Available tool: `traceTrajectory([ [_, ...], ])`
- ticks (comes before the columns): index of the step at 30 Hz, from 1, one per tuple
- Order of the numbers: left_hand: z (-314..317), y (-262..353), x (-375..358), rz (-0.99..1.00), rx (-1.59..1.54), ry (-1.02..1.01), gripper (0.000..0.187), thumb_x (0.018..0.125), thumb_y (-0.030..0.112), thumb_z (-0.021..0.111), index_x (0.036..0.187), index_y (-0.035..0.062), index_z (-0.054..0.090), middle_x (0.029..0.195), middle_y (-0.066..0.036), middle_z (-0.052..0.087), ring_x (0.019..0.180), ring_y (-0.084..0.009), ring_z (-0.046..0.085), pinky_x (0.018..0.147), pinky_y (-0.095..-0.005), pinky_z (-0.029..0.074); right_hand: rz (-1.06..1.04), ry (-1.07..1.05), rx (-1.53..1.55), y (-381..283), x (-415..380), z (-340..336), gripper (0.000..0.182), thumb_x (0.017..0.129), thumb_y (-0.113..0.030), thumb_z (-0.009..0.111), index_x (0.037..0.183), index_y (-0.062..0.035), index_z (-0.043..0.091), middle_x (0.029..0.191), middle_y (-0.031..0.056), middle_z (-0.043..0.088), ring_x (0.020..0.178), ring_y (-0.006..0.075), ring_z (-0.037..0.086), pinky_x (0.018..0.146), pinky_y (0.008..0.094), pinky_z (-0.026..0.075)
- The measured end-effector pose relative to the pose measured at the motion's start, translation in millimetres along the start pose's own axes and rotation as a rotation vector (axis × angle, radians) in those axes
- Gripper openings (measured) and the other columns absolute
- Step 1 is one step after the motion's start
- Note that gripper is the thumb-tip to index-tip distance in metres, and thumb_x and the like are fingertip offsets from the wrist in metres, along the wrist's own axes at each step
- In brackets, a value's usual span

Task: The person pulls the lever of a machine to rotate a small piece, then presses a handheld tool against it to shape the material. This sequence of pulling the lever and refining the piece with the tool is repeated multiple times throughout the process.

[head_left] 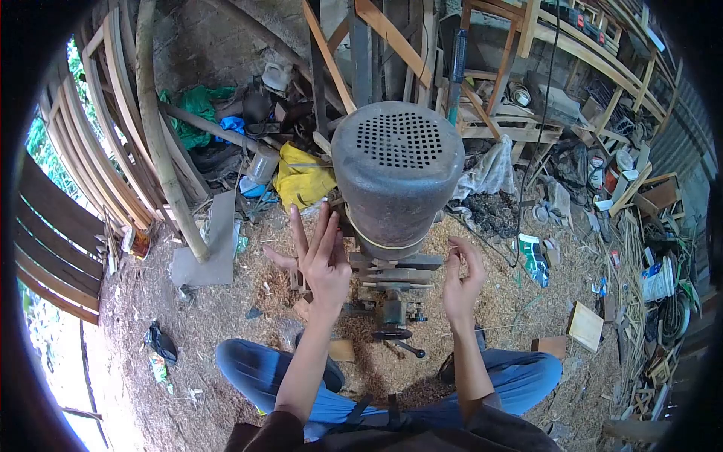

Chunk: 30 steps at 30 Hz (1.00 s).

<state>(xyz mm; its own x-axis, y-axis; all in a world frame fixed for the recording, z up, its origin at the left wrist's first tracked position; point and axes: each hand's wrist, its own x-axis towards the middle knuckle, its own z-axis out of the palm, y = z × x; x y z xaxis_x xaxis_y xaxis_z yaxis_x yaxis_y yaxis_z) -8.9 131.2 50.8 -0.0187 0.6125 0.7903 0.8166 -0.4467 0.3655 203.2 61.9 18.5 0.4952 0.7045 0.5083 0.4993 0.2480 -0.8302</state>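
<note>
From where I stand, the metal motor housing point(398, 181) is right in front of the seated person, upright, its holed cap uppermost and a thin yellow band point(388, 247) around its lower end; whether it is running I cannot tell. Below it sit flat plates point(395, 276), then a clamp-like fitting point(393, 313) with a crank handle point(410, 349) reaching toward the person. The left hand point(322, 264) is up on one side of the housing, fingers spread wide, thumb well out, nothing in it; I can't be sure whether its fingertips touch the metal. The right hand point(463, 280) is on the other side, apart from the housing, fingers loosely curved with a gap to the thumb, also holding nothing I can see. To work well here, I'd say, keep both palms away from the plates until the motor is known to be still, grip low for control, and mind those dark sleeves point(280, 431) near the crank. The knees straddle the fitting, which looks a steady seat. A wood block point(341, 349) lies near the left knee, best kept from underfoot; shavings point(226, 316) cover the floor and could slip. Farther out are a yellow cloth point(305, 179), a pale board point(585, 326) and a hanging cable point(544, 128).
</note>
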Motion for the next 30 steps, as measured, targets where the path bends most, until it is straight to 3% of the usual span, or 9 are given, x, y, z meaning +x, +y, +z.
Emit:
traceTrajectory([
  [6, -14, 29, -19, 0.047, -0.142, 0.017, 0.05, 0.089, 0.009, 0.066, 0.138, 0.0061, 0.056, 0.152, -0.02, 0.045, 0.147, -0.041, 0.032, 0.119, -0.0602, 0.017, 0.019, 0.03, 0.009, -9, 27, -11, 0.024, 0.093, -0.004, 0.055, 0.115, -0.0003, 0.067, 0.112, 0.0148, 0.065, 0.101, 0.0274, 0.061, 0.094, 0.0392, 0.047],
  [12, -6, 80, -27, 0.513, -0.201, 0.045, 0.054, 0.087, 0.02, 0.07, 0.138, 0.011, 0.058, 0.153, -0.027, 0.039, 0.147, -0.0469, 0.026, 0.119, -0.0611, 0.018, -0.065, -0.007, 0.188, -30, 115, -8, 0.03, 0.096, -0.012, 0.061, 0.123, 0.0005, 0.063, 0.119, 0.0159, 0.064, 0.112, 0.0283, 0.062, 0.099, 0.0387, 0.046],
  [15, 6, 97, -25, 0.338, -0.077, -0.173, 0.047, 0.09, 0.024, 0.066, 0.137, 0.017, 0.062, 0.157, -0.03, 0.031, 0.151, -0.047, 0.014, 0.12, -0.0605, 0.013, -0.083, -0.078, 0.279, -16, 186, 19, 0.047, 0.095, -0.017, 0.064, 0.137, 0.0, 0.053, 0.129, 0.0205, 0.061, 0.121, 0.0319, 0.059, 0.103, 0.0392, 0.044],
  [17, 11, 99, -26, 0.384, -0.032, -0.175, 0.05, 0.089, 0.021, 0.068, 0.138, 0.015, 0.06, 0.158, -0.033, 0.024, 0.15, -0.0503, 0.01, 0.119, -0.0612, 0.014, -0.187, -0.072, 0.356, -12, 228, 48, 0.058, 0.095, -0.019, 0.065, 0.144, 0.0026, 0.044, 0.137, 0.023, 0.055, 0.128, 0.0319, 0.054, 0.107, 0.0386, 0.041],
  [18, 12, 98, -27, 0.423, -0.004, -0.179, 0.053, 0.088, 0.018, 0.07, 0.139, 0.013, 0.058, 0.159, -0.036, 0.017, 0.15, -0.0536, 0.005, 0.118, -0.0619, 0.014, -0.075, -0.12, 0.539, -32, 238, 50, 0.06, 0.096, -0.021, 0.066, 0.146, 0.0021, 0.041, 0.136, 0.0221, 0.055, 0.128, 0.0288, 0.053, 0.108, 0.0371, 0.04],
  [20, 13, 98, -30, 0.399, -0.024, -0.2, 0.052, 0.087, 0.016, 0.07, 0.138, 0.013, 0.059, 0.16, -0.035, 0.017, 0.15, -0.0535, 0.007, 0.119, -0.0608, 0.014, -0.07, -0.114, 0.765, -45, 262, 67, 0.055, 0.1, -0.023, 0.062, 0.147, -0.0025, 0.042, 0.127, 0.013, 0.061, 0.107, 0.0165, 0.06, 0.087, 0.0267, 0.048],
  [23, 7, 101, -30, 0.364, -0.037, -0.172, 0.045, 0.088, 0.011, 0.066, 0.132, 0.0117, 0.064, 0.16, -0.032, 0.021, 0.15, -0.0514, 0.012, 0.119, -0.0582, 0.017, 0.088, -0.208, 0.812, -47, 273, 71, 0.055, 0.101, -0.028, 0.06, 0.143, 0.0022, 0.044, 0.131, 0.0178, 0.058, 0.12, 0.0226, 0.054, 0.104, 0.0347, 0.041],
  [27, -2, 109, -31, 0.362, -0.064, -0.112, 0.037, 0.088, 0.009, 0.064, 0.125, 0.0069, 0.067, 0.157, -0.031, 0.028, 0.149, -0.049, 0.017, 0.12, -0.0549, 0.019, -0.034, -0.183, 0.748, -86, 220, 30, 0.056, 0.099, -0.038, 0.063, 0.134, 0.0041, 0.051, 0.12, 0.0148, 0.063, 0.111, 0.0199, 0.058, 0.099, 0.0337, 0.043],
  [30, -10, 116, -34, 0.311, -0.082, -0.119, 0.037, 0.088, 0.008, 0.062, 0.126, 0.0069, 0.066, 0.157, -0.031, 0.03, 0.15, -0.0476, 0.018, 0.12, -0.0538, 0.019, 0.033, -0.316, 0.817, -97, 237, 10, 0.054, 0.096, -0.042, 0.067, 0.123, 0.004, 0.058, 0.111, 0.0108, 0.064, 0.104, 0.017, 0.058, 0.093, 0.0315, 0.045],
])
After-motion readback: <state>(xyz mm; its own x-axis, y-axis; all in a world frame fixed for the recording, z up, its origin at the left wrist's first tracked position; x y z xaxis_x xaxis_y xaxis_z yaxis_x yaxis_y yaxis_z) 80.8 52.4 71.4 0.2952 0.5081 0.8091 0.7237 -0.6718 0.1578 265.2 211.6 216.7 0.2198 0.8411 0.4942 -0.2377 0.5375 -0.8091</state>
